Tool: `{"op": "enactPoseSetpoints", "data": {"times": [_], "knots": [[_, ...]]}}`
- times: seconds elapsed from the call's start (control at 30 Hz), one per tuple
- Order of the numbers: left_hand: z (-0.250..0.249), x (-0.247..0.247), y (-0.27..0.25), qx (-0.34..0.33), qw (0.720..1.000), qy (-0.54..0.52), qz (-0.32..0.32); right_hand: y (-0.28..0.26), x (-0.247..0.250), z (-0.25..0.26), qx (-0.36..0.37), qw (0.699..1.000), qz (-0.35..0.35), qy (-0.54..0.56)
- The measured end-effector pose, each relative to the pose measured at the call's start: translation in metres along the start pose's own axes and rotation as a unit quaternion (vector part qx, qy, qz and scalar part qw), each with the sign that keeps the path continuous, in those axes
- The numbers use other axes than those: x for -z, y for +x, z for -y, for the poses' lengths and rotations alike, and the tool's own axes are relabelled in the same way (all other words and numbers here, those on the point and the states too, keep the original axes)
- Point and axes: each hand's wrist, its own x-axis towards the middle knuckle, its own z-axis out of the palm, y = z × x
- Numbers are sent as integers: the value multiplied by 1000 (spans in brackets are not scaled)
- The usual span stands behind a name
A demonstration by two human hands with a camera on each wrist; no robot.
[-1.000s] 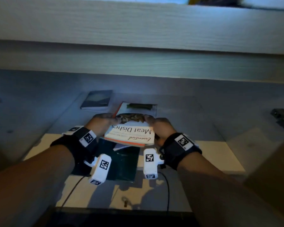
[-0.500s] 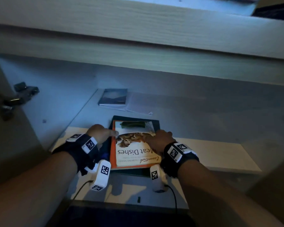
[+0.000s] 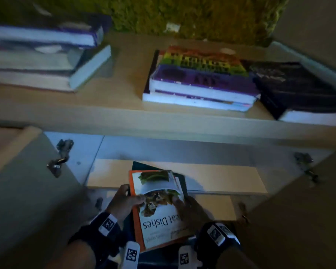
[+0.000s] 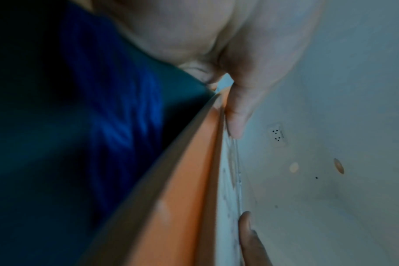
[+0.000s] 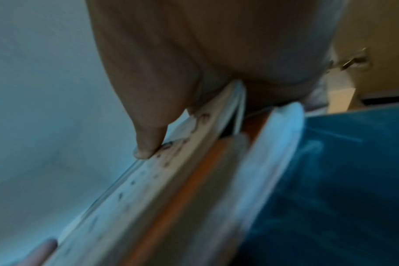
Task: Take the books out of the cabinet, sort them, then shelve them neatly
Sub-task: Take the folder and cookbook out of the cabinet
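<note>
My left hand (image 3: 124,202) and right hand (image 3: 188,207) grip the cookbook (image 3: 159,216) below the cabinet top (image 3: 124,101); stacks (image 3: 198,82) there await shelving.

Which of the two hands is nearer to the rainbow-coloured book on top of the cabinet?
Right. The right hand grips the cookbook's right edge, below the rainbow-coloured book; the left hand grips its left edge, farther to the left.

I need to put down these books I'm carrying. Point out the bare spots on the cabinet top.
One bare patch lies on the cabinet top, between the left book stack and the rainbow-covered stack. The right end is crowded: the black book sits against the rainbow-covered stack.
</note>
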Motion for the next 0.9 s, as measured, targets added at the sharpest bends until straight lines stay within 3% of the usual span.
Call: {"op": "enactPoseSetpoints", "data": {"times": [0.03,0.23,0.37,0.5,0.7,0.9], "knots": [[-9,1,-25,12,1000,1,-26,-22,5,6,13,1000,9,19],[-70,23,-166,22,999,-20,-40,-157,46,75,49,997,29,56],[-131,33,-264,-33,999,-35,-22,-246,74,135,105,992,64,34],[-189,49,-324,-66,995,-52,-44,-300,95,196,174,979,101,23],[-282,67,-327,-134,987,-48,-68,-305,125,291,234,970,43,54],[-379,45,-233,-198,977,3,-77,-254,182,359,219,968,-7,126]]}}
